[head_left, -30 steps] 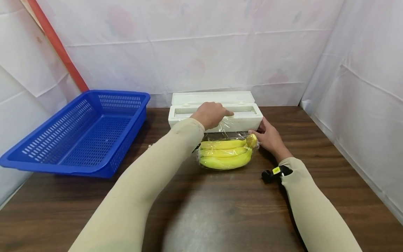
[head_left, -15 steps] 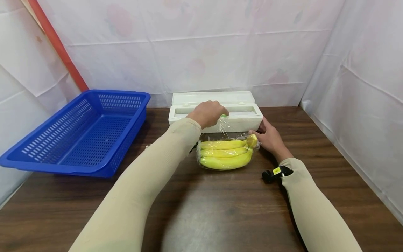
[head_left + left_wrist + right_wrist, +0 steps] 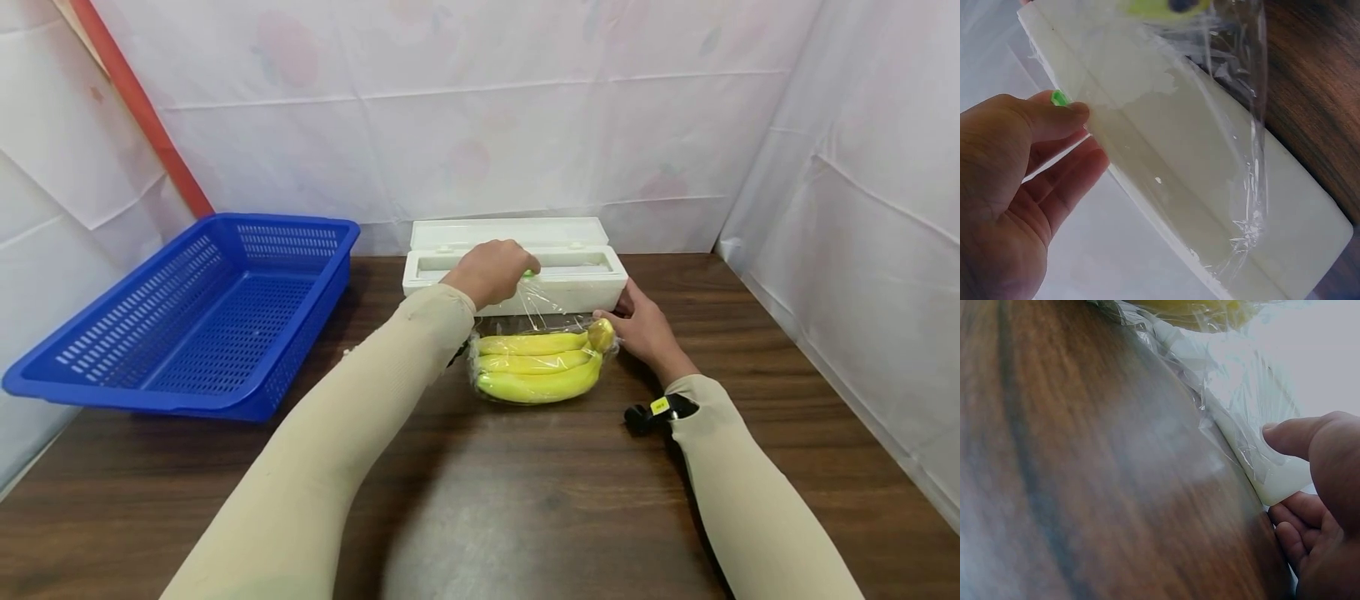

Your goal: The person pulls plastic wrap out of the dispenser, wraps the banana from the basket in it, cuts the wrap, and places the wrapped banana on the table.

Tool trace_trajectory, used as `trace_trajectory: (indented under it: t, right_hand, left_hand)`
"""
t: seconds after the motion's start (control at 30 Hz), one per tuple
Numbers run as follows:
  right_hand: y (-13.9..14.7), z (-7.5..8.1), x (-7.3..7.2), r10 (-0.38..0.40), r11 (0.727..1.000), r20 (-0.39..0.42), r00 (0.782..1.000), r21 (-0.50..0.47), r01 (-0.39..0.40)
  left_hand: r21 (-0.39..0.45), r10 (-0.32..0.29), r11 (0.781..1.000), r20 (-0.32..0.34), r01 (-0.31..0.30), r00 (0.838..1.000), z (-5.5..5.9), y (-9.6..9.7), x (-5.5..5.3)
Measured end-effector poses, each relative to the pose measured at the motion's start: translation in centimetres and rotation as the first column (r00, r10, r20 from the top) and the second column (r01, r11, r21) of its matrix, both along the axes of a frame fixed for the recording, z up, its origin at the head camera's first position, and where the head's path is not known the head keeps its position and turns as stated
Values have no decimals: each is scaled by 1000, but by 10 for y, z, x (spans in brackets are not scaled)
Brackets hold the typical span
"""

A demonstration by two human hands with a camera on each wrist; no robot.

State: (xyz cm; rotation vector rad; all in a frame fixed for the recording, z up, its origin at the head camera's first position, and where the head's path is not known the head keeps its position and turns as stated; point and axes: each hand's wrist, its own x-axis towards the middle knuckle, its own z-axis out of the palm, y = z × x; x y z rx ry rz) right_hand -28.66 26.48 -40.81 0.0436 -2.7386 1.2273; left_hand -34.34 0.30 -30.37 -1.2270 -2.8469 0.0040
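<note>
A white cling film dispenser (image 3: pixel 585 298) stands at the back of the table, its lid (image 3: pixel 510 232) tipped back. At its front edge my left hand (image 3: pixel 491 272) pinches a small green slider (image 3: pixel 1058 98) between thumb and finger, about midway along. Clear cling film (image 3: pixel 1252 169) drapes from that edge down the front face. Just in front lies a bunch of bananas (image 3: pixel 536 386) wrapped in film, stem to the right. My right hand (image 3: pixel 648 335) holds the dispenser's right end; in the right wrist view the thumb (image 3: pixel 1291 436) lies at the front face and the fingers curl by the corner.
To the left sits a blue perforated plastic basket (image 3: pixel 298 354) on the dark wooden table (image 3: pixel 570 508). White patterned sheeting (image 3: pixel 480 125) encloses the back and sides, and a red strip (image 3: pixel 138 108) slants down behind the basket.
My left hand has slid left along the dispenser's front edge with the green slider, more slowly in the last half second. The right hand, bananas and basket have stayed put.
</note>
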Motion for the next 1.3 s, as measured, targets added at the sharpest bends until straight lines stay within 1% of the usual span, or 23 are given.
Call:
trace_trajectory:
  t: [0.13, 0.27, 0.43, 0.5, 0.6, 0.67, 0.77, 0.83, 0.9, 1.07, 1.3]
  right_hand:
    - [1, 0, 0, -1, 1000, 1, 1000, 5, 1]
    - [2, -1, -1, 3, 1000, -9, 1000, 12, -3]
    - [1, -2, -2, 4, 1000, -11, 1000, 15, -3]
    - [1, -1, -2, 5, 1000, -12, 1000, 13, -5]
    - [0, -1, -2, 8, 1000, -13, 1000, 12, -7]
    - [-1, -1, -2, 8, 1000, -15, 1000, 10, -8]
    - [-1, 0, -1, 6, 1000, -18, 1000, 5, -6]
    - [-1, 1, -1, 6, 1000, -19, 1000, 2, -6]
    - [0, 1, -1, 5, 1000, -21, 1000, 1, -5]
    - [2, 1, 0, 4, 1000, -23, 1000, 6, -4]
    - [2, 0, 1, 6, 1000, -21, 1000, 8, -6]
  left_hand:
    - [14, 9, 1000, 3, -9, 1000, -2, 0, -2]
    - [28, 5, 1000, -1, -4, 1000, -3, 0, -3]
    - [24, 0, 1000, -9, 0, 1000, -3, -1, -3]
    - [15, 0, 1000, -2, 0, 1000, -2, -3, -2]
    - [-7, 13, 1000, 30, -13, 999, 0, -7, 0]
    - [-36, 28, 999, 39, -27, 999, 2, -12, 2]
    - [-100, 42, 994, 13, -40, 999, 4, -18, 3]
    - [-148, 38, 988, -18, -40, 999, 4, -20, 3]
    - [-173, 28, 984, -32, -34, 999, 4, -22, 4]
    - [-185, 7, 983, -33, -13, 999, 3, -24, 3]
    - [-202, -6, 979, -33, 0, 999, 3, -23, 2]
